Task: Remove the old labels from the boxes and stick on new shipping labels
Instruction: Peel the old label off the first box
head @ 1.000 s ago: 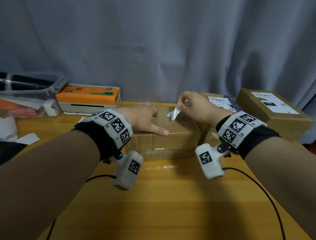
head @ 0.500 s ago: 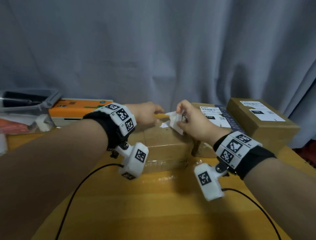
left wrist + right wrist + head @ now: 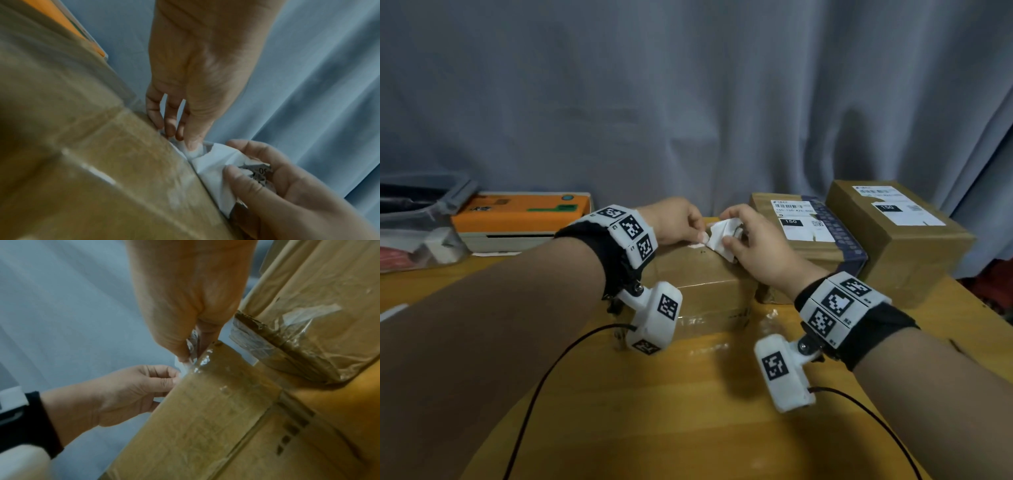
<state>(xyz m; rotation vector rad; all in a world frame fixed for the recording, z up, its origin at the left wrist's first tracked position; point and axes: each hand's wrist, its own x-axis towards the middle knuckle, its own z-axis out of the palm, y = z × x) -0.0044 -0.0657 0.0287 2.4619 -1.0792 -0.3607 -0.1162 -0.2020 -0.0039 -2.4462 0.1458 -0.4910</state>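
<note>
A taped cardboard box point(image 3: 702, 277) lies on the wooden table point(image 3: 688, 411) in front of me. My right hand point(image 3: 729, 236) holds the crumpled, partly torn-off old label point(image 3: 719, 234) at the box's far top edge. The left hand point(image 3: 700, 234) is right beside it, thumb on a white label scrap point(image 3: 697, 245) still stuck to the box, fingers curled behind the edge. In the left wrist view the thumb point(image 3: 191, 144) presses that scrap and the label point(image 3: 213, 164) is bunched in the right hand point(image 3: 236, 165). The right wrist view shows the right hand point(image 3: 193, 350) pinching the label.
Two more boxes point(image 3: 804, 240) point(image 3: 897, 240) with white labels stand at the right. An orange-topped label printer point(image 3: 517, 219) and a clear plastic bin point(image 3: 417, 236) sit at the back left. A grey curtain point(image 3: 688, 102) hangs behind. Wrist cables trail over the near table.
The left hand left the box top and went to the far edge, at the label. The right hand came down and bunched more of the label.
</note>
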